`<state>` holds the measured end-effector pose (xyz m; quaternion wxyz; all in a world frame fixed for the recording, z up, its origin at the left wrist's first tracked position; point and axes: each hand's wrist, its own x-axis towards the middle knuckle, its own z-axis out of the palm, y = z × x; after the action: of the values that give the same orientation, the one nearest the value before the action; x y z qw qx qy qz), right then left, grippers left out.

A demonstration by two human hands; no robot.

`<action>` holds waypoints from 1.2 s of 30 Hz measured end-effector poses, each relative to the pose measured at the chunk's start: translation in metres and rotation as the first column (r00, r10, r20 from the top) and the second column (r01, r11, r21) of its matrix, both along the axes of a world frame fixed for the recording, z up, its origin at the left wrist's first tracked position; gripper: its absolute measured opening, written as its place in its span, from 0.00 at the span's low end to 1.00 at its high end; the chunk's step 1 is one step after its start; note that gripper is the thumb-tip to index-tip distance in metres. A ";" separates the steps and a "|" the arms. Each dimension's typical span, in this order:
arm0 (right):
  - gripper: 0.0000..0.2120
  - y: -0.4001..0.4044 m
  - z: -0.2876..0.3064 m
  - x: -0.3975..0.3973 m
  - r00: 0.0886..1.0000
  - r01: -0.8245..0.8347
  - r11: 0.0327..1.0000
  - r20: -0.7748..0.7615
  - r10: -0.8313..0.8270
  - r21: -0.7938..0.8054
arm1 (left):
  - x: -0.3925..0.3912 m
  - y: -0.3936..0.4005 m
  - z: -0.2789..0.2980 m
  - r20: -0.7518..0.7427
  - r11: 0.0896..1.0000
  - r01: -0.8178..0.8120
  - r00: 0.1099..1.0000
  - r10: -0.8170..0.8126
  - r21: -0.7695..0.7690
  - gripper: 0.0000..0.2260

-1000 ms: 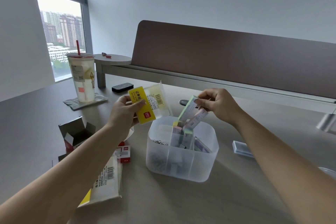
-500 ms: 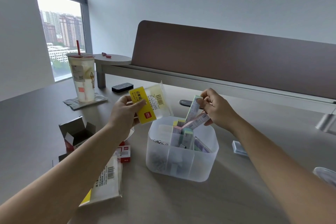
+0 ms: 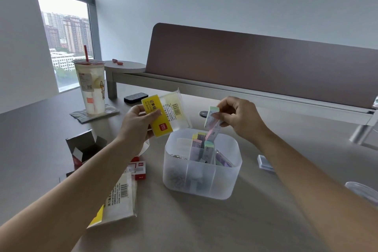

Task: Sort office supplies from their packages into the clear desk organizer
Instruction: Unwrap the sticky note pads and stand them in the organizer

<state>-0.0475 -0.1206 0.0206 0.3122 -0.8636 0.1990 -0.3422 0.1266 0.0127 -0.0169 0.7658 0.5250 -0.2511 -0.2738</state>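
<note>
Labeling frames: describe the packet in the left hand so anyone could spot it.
Start at the clear organizer mid-desk; just above its left rim, the left hand holds a packet. Unlike the similar packet lying flat near the forearm, it's raised, with a yellow band and red logo.

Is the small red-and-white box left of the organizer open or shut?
Open. The red-and-white box has its top flaps standing up, with the dark inside showing. Whether anything remains inside, cannot tell.

Lower part of yellow-labelled packet (image 3: 166, 116) covered by left hand (image 3: 136, 127). Print on packet too small to read. Right hand (image 3: 238, 117) hides ends of two pastel pads (image 3: 211, 120). Contents of clear organizer (image 3: 201, 182) blurred through frosted wall; only pad tops clear. Round clear thing (image 3: 363, 191) cut off at right edge. Red-and-white boxes (image 3: 139, 170) partly behind left forearm.
</note>
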 end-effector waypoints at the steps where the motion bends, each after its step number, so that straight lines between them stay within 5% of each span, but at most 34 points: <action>1: 0.04 0.001 0.000 0.001 1.000 -0.006 1.000 0.000 0.006 -0.010 | 0.000 0.000 0.000 0.001 1.000 -0.001 1.000 0.001 -0.001 0.04; 7: 0.02 0.002 -0.002 0.005 0.996 -0.037 0.996 -0.081 0.031 -0.082 | 0.003 0.004 0.000 0.001 1.000 -0.009 1.000 0.009 0.017 0.04; 13: 0.12 0.004 0.000 0.009 0.996 -0.046 0.999 -0.073 0.047 0.021 | 0.004 0.006 -0.001 0.000 0.999 -0.030 1.000 0.030 0.039 0.03; 17: 0.10 0.003 0.000 0.007 0.995 -0.050 0.995 -0.085 0.057 0.083 | 0.005 0.007 -0.001 -0.006 0.999 -0.017 1.000 0.017 0.029 0.04; 24: 0.03 0.000 -0.006 0.010 0.998 0.052 0.998 -0.044 -0.051 0.030 | 0.007 0.011 -0.010 -0.027 1.000 0.004 1.000 -0.003 0.016 0.04; 29: 0.08 -0.004 -0.005 0.007 0.993 0.041 0.989 0.101 -0.056 0.145 | 0.013 0.013 -0.014 -0.025 0.999 -0.020 0.999 0.021 0.037 0.04; 36: 0.06 -0.008 -0.011 0.005 0.992 0.066 0.989 0.096 -0.079 0.129 | 0.010 0.011 -0.016 -0.050 1.000 -0.007 0.999 0.008 0.020 0.04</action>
<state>-0.0428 -0.1286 0.0100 0.3630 -0.8160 0.2353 -0.3833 0.1363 0.0240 -0.0326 0.7676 0.5265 -0.2273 -0.2863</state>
